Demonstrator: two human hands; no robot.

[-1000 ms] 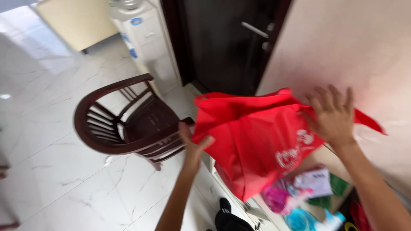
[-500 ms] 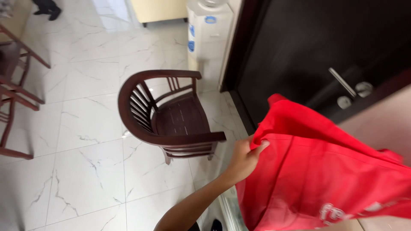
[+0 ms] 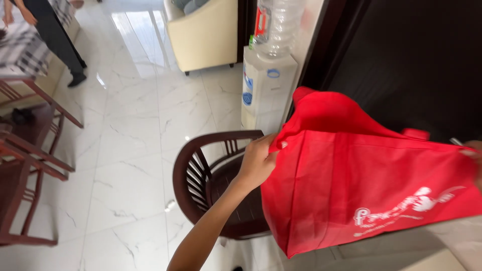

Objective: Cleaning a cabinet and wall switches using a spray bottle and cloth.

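Here, red fabric bag [image 3: 371,185] with white print, corner pinched by left fingers [image 3: 265,150]

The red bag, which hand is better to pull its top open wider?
Probably the left hand. It shows fully and pinches the red bag at its top corner, above the dark wooden chair. The right hand barely shows at the picture's right edge, so its grip cannot be judged.

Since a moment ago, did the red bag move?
Cannot tell for sure: the camera itself swung. Against the dark wooden chair, the red bag keeps to its right, the left hand still pinching its corner, as before.
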